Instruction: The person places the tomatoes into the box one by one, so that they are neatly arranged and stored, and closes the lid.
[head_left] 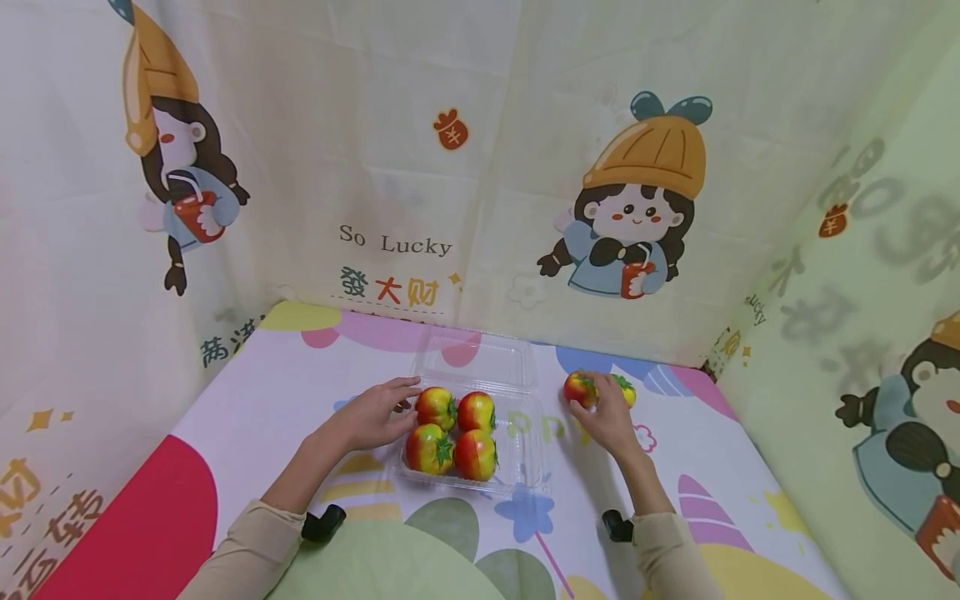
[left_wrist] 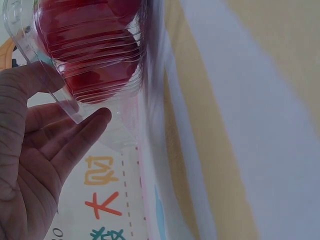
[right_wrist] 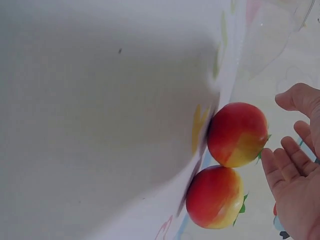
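Left loose fruit (right_wrist: pixel 238 135): on the table (head_left: pixel 273 392), red and yellow, leafy end up, touching the right loose fruit (right_wrist: pixel 215 197).
Right hand (head_left: pixel 609 418): above the left loose fruit, thumb and fingers spread apart, gripping nothing.
Grasp: best taken round the wide sides, below the leafy end; likely smooth and apt to roll, so to be centred between thumb and fingers first.
Lift: straight up, without dragging against the right loose fruit.
Clear container (head_left: pixel 531 454): near, to the left, with four packed fruits (head_left: pixel 476 455) in the left part and bare floor on the right, probably the easiest spot for adding another gently.
Left hand (head_left: pixel 375 414): at the container's left edge, fingers loosely extended, without evident firm grip; better kept light, for fear of flexing thin plastic.
Lid (head_left: pixel 476 357): folded back toward the backdrop (head_left: pixel 487 208); best not knocked.
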